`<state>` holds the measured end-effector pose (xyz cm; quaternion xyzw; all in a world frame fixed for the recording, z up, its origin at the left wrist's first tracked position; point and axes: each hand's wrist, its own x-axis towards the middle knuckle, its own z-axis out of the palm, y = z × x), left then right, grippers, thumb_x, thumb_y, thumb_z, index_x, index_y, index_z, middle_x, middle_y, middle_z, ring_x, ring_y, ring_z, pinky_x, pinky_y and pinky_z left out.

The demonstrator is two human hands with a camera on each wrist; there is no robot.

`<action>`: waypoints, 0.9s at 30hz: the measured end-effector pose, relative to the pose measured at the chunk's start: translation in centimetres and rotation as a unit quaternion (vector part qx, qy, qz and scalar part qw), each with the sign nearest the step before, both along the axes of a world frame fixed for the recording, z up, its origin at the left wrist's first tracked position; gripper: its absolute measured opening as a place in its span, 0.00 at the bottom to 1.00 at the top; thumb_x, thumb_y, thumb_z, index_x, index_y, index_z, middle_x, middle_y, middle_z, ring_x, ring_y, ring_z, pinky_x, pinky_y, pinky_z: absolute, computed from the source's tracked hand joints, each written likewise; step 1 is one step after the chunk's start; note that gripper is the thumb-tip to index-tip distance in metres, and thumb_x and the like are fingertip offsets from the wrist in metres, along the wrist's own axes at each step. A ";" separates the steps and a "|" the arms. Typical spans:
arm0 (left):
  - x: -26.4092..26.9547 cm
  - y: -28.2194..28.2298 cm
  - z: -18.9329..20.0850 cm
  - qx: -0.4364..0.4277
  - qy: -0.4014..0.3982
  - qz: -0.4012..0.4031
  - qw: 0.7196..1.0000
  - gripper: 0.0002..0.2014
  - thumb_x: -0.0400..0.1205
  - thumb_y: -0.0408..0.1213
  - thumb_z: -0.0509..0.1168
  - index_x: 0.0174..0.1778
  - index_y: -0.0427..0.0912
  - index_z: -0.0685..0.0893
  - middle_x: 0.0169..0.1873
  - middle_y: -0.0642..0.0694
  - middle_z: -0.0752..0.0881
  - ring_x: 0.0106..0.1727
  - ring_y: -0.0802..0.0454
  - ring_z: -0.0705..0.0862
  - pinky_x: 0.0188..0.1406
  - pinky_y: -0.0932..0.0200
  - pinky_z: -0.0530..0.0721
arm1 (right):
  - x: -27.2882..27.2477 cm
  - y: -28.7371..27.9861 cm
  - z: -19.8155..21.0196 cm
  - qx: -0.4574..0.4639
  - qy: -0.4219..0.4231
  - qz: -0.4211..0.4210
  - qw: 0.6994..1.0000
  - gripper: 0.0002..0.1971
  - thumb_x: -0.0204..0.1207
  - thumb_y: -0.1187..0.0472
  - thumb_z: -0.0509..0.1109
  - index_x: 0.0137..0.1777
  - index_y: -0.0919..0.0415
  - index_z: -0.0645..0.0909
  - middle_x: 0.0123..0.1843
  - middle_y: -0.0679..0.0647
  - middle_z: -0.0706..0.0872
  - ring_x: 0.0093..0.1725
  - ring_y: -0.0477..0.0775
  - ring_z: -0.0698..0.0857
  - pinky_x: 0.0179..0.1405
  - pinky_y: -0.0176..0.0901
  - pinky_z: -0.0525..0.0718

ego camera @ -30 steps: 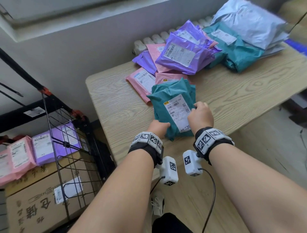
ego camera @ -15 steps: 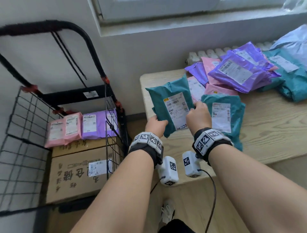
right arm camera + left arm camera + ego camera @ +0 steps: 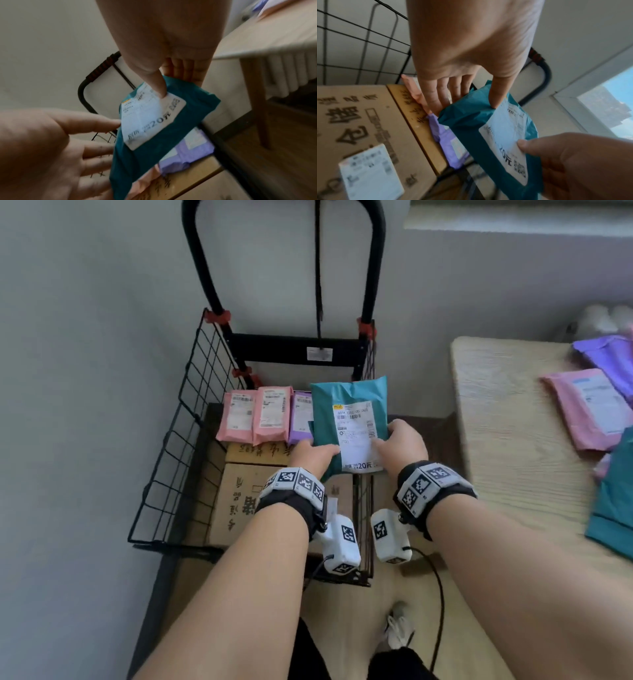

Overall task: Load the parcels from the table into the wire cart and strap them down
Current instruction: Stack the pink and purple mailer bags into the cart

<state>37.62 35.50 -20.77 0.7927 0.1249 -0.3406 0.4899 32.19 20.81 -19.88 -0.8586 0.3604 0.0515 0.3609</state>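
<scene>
Setting: grey wall, window ledge above; wire cart (image 3: 191,440) against the wall, wooden table (image 3: 507,440) just beside it on the right.
Cart contents: cardboard boxes (image 3: 239,508) at the bottom; two pink parcels (image 3: 255,419) and a purple parcel (image 3: 301,419) in a row on top, labels up.
Parcel in hand: teal parcel (image 3: 349,419), label up, above the cart's right side, overlapping the purple parcel's edge; contact with it cannot be told.
Left hand (image 3: 313,455): thumb on top, fingers (image 3: 443,93) under the near left corner, pinching the teal parcel.
Right hand (image 3: 404,445): thumb on the label, fingers under the right edge, pinching likewise.
Step in hand: placement of the teal parcel in the row.
Method: lower flat, label up; seat to the right of the purple parcel, clear of the right wire wall; release only once supported underneath; keep the row level for later strapping.
Remaining: more pink, purple and teal parcels (image 3: 589,405) on the table; strap hanging at the handle, unused.
Change from earlier frame: teal parcel carried from above the table edge to over the cart; both grips unchanged.
</scene>
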 end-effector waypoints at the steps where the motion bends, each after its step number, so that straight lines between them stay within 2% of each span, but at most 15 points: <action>1: 1.1 1.8 -0.5 0.012 0.011 -0.002 1.000 0.23 0.75 0.43 0.71 0.65 0.38 0.82 0.59 0.44 0.86 0.55 0.44 0.86 0.53 0.56 0.83 | 1.3 1.6 -0.8 0.010 0.014 0.009 1.000 0.09 0.76 0.59 0.66 0.54 0.61 0.79 0.52 0.56 0.87 0.50 0.58 0.86 0.49 0.50 0.85; 3: 3.2 5.1 -1.5 0.050 0.033 -0.011 0.998 0.26 0.76 0.48 0.71 0.65 0.37 0.80 0.59 0.46 0.84 0.55 0.44 0.84 0.49 0.59 0.78 | 3.6 4.8 -2.5 0.029 0.043 0.025 0.998 0.09 0.75 0.60 0.67 0.53 0.61 0.80 0.50 0.57 0.88 0.49 0.59 0.87 0.51 0.54 0.88; 5: 5.2 8.2 -2.9 0.085 0.041 -0.011 0.995 0.29 0.75 0.51 0.71 0.67 0.36 0.79 0.61 0.44 0.83 0.57 0.44 0.83 0.49 0.60 0.76 | 5.4 7.7 -4.5 0.046 0.071 0.043 0.995 0.08 0.74 0.62 0.68 0.52 0.61 0.81 0.50 0.56 0.88 0.49 0.58 0.87 0.50 0.51 0.87; 8: 7.5 11.7 -5.2 0.101 0.053 -0.004 0.993 0.29 0.73 0.50 0.74 0.66 0.38 0.81 0.62 0.44 0.85 0.54 0.46 0.84 0.54 0.59 0.80 | 7.4 11.3 -7.5 0.065 0.099 0.065 0.991 0.08 0.74 0.63 0.69 0.52 0.61 0.80 0.49 0.56 0.87 0.48 0.59 0.86 0.46 0.45 0.83; 10: 8.4 13.5 -6.7 0.124 0.075 -0.018 0.989 0.30 0.71 0.51 0.74 0.66 0.39 0.81 0.61 0.44 0.86 0.56 0.45 0.85 0.60 0.53 0.82 | 8.3 13.1 -9.1 0.082 0.115 0.072 0.987 0.09 0.74 0.63 0.69 0.54 0.59 0.80 0.48 0.53 0.85 0.46 0.57 0.84 0.45 0.44 0.82; 11: 8.8 14.2 -7.5 0.126 0.085 -0.024 0.988 0.29 0.72 0.50 0.74 0.65 0.39 0.81 0.60 0.44 0.86 0.56 0.44 0.85 0.61 0.53 0.82 | 8.6 13.7 -10.0 0.088 0.121 0.077 0.986 0.08 0.75 0.63 0.69 0.53 0.58 0.80 0.47 0.53 0.85 0.46 0.56 0.83 0.45 0.43 0.80; 13: 9.5 15.4 -9.1 0.120 0.097 -0.030 0.987 0.22 0.76 0.45 0.72 0.63 0.39 0.81 0.56 0.45 0.85 0.54 0.45 0.84 0.56 0.57 0.81 | 9.3 14.7 -11.5 0.095 0.134 0.090 0.982 0.09 0.75 0.63 0.68 0.54 0.58 0.82 0.50 0.53 0.87 0.47 0.57 0.84 0.46 0.43 0.80; 15: 10.1 16.4 -10.7 0.128 0.109 -0.027 0.985 0.22 0.77 0.45 0.70 0.64 0.38 0.80 0.56 0.44 0.84 0.51 0.46 0.83 0.53 0.57 0.80 | 9.9 15.5 -12.9 0.093 0.154 0.114 0.977 0.11 0.75 0.63 0.68 0.56 0.59 0.83 0.53 0.56 0.89 0.50 0.59 0.86 0.49 0.45 0.83; 18: 11.1 17.4 -12.9 0.142 0.139 -0.012 0.980 0.25 0.79 0.46 0.68 0.68 0.36 0.78 0.64 0.40 0.83 0.60 0.43 0.84 0.61 0.54 0.81 | 10.8 16.6 -15.1 0.098 0.198 0.160 0.962 0.12 0.75 0.64 0.68 0.58 0.61 0.83 0.53 0.57 0.89 0.52 0.60 0.87 0.50 0.46 0.85; 20: 11.7 17.9 -14.2 0.160 0.153 -0.019 0.975 0.23 0.82 0.44 0.65 0.70 0.34 0.78 0.68 0.39 0.81 0.65 0.42 0.81 0.58 0.57 0.77 | 11.4 17.3 -16.3 0.101 0.218 0.177 0.955 0.12 0.74 0.65 0.68 0.57 0.61 0.83 0.52 0.57 0.89 0.50 0.60 0.87 0.47 0.45 0.86; 22: 12.2 18.1 -15.0 0.189 0.151 -0.043 0.969 0.22 0.84 0.44 0.63 0.71 0.35 0.76 0.70 0.39 0.79 0.67 0.43 0.79 0.53 0.58 0.73 | 12.1 17.8 -17.7 0.104 0.226 0.187 0.950 0.12 0.74 0.65 0.68 0.57 0.60 0.84 0.52 0.57 0.89 0.50 0.60 0.88 0.51 0.47 0.87; 24: 12.5 18.3 -15.5 0.202 0.151 -0.060 0.966 0.20 0.84 0.43 0.62 0.68 0.35 0.78 0.67 0.38 0.80 0.60 0.42 0.80 0.50 0.58 0.72 | 12.5 18.2 -18.7 0.110 0.236 0.196 0.946 0.13 0.73 0.65 0.67 0.56 0.59 0.84 0.51 0.56 0.90 0.50 0.60 0.88 0.53 0.51 0.88; 26: 12.7 18.8 -16.9 0.216 0.167 -0.069 0.960 0.12 0.84 0.42 0.61 0.54 0.37 0.81 0.57 0.39 0.82 0.50 0.44 0.78 0.48 0.57 0.72 | 12.9 18.8 -20.1 0.125 0.253 0.198 0.939 0.13 0.72 0.66 0.67 0.56 0.59 0.84 0.48 0.56 0.90 0.47 0.59 0.89 0.50 0.53 0.90; 27: 12.9 19.0 -17.5 0.222 0.172 -0.065 0.958 0.09 0.84 0.41 0.61 0.47 0.38 0.79 0.49 0.40 0.81 0.47 0.45 0.76 0.47 0.57 0.71 | 13.1 19.1 -20.5 0.131 0.257 0.195 0.938 0.13 0.72 0.67 0.67 0.56 0.60 0.84 0.48 0.57 0.90 0.46 0.59 0.89 0.49 0.53 0.90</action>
